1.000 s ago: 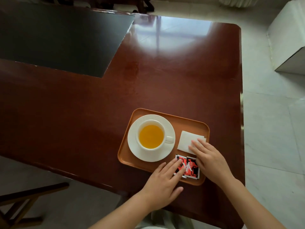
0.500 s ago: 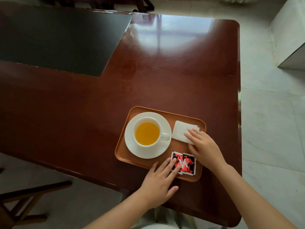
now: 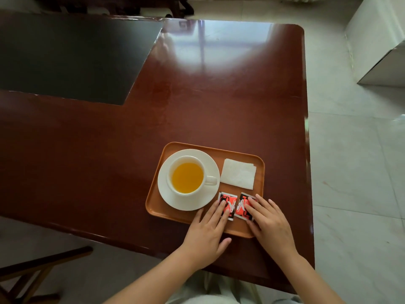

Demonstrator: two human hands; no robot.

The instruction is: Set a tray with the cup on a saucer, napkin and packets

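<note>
An orange tray lies near the table's front right edge. On its left half a white cup of yellow drink stands on a white saucer, handle to the right. A folded white napkin lies in the tray's far right corner. Two red and black packets lie side by side at the tray's near edge. My left hand rests flat with fingertips on the left packet. My right hand rests flat with fingertips on the right packet. Neither hand grips anything.
The tray sits on a glossy dark red wooden table with a black panel at the far left. A wooden chair frame stands at the lower left. A white box stands on the tiled floor at the right.
My right hand left the napkin and came down onto the right packet. My left hand slid a little further onto the left packet. The packets now lie slightly apart.
</note>
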